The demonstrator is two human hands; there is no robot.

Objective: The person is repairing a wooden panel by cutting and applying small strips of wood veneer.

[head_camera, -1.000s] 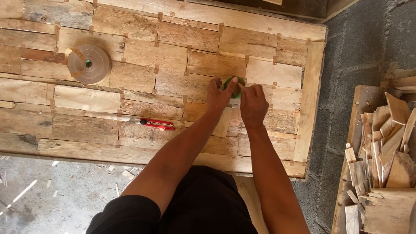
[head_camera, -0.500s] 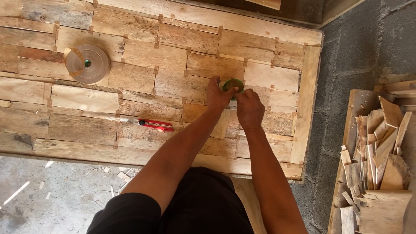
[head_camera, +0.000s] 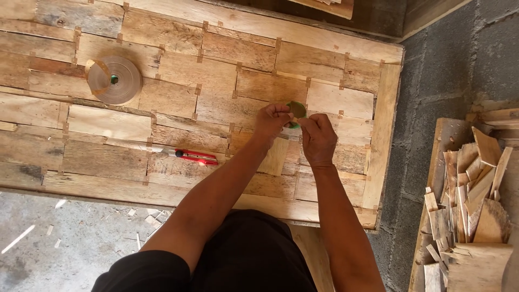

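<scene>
Head view, looking straight down. A panel of patchwork wooden boards [head_camera: 178, 81], its joints bridged by short strips of brown tape, lies flat below the person. Both hands meet over the panel's right-hand part. The left hand [head_camera: 272, 120] and the right hand [head_camera: 318, 136] are each closed in a fingertip pinch on a small green tape roll [head_camera: 296, 111], of which only a green edge and a tan face show between the fingers. The roll sits directly between the two hands, just above the boards; whether it touches the wood cannot be told. Neither hand is clearly nearer: the left grips from the roll's left side, the right from its lower right. The roll is too small and too covered for its axis to be read.

Well apart to the left, a larger roll of brown paper tape [head_camera: 114, 80] lies flat on the panel with a loose end curling up. A red utility knife [head_camera: 195, 157] lies on the boards near the left forearm, its long axis running left to right. To the right, on the grey block floor [head_camera: 432, 70], stands a heap of wood offcuts [head_camera: 470, 200].
</scene>
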